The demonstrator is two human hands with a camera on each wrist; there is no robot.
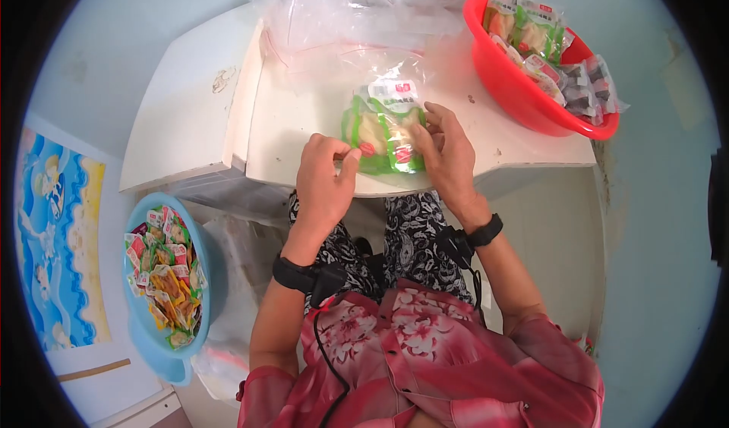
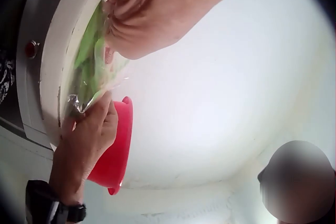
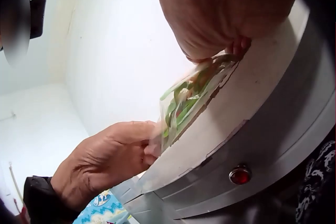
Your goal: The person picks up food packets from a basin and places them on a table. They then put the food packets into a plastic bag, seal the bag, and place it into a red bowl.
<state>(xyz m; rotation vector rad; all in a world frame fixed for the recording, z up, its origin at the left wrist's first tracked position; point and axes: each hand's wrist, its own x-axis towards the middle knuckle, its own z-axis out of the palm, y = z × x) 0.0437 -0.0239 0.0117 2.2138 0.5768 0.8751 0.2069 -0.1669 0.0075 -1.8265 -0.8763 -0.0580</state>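
A clear bag with green print [image 1: 385, 133], with pale food packs inside, lies on the white table near its front edge. My left hand [image 1: 326, 177] pinches the bag's left edge between thumb and curled forefinger. On the other side, my right hand [image 1: 449, 155] grips the right edge, thumb on top. In the left wrist view the bag [image 2: 92, 58] spans both hands, the right hand [image 2: 86, 142] at its lower end. The right wrist view shows the bag [image 3: 189, 98] with the left hand [image 3: 110, 158] at its lower left end.
A red basin [image 1: 516, 94] holding food packs stands at the table's back right. Clear plastic bags [image 1: 326, 18] lie along the back. Below the table on the left is a blue basin [image 1: 209, 276] full of small colourful packs. The table [image 1: 285, 124] has a raised left section.
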